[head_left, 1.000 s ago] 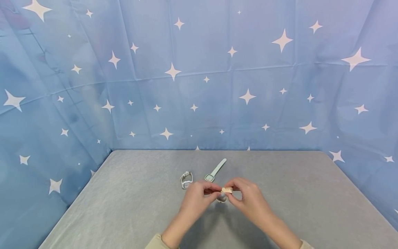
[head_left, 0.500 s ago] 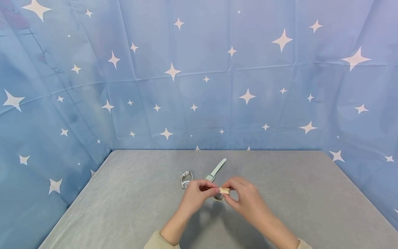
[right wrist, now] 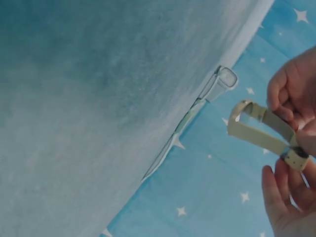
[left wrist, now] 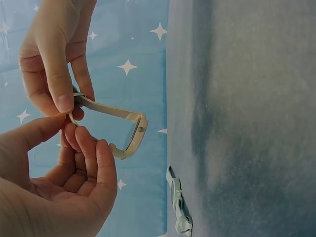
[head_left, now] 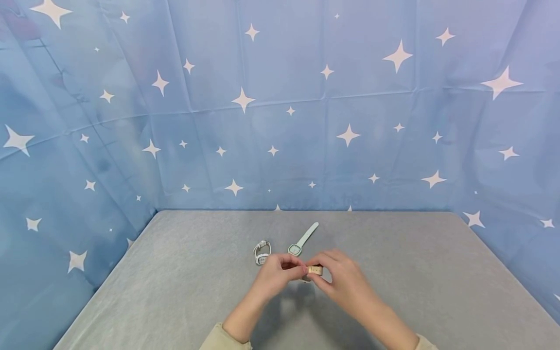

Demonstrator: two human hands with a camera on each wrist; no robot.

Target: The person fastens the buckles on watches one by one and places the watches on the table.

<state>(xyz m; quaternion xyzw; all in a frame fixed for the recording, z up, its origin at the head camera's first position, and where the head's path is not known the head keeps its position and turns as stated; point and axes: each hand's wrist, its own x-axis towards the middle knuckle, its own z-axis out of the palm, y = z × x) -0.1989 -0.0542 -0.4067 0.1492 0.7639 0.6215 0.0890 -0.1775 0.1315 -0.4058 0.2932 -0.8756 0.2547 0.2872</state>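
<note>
Both hands hold a cream wristwatch [head_left: 315,271] up over the table, its strap bent into a loop. My left hand [head_left: 278,273] pinches the strap's tip between thumb and index finger, as the left wrist view shows. Thumb and fingers of my right hand [head_left: 343,278] grip the strap at the buckle [right wrist: 296,154], right beside the left fingertips. The watch case [left wrist: 137,136] hangs on the far side of the loop from the fingers. In the head view the hands hide most of the case.
Just beyond the hands, a white wristwatch [head_left: 262,260] lies on the grey table [head_left: 197,272] with its strap looped. Right of it lies a mint green wristwatch [head_left: 307,235], strap stretched toward the back. A blue star-patterned curtain [head_left: 280,131] stands behind the table.
Both hands and the cream wristwatch have shifted slightly left. The watch case, visible below the fingers earlier, is now mostly covered in the head view. The other two watches stay put.
</note>
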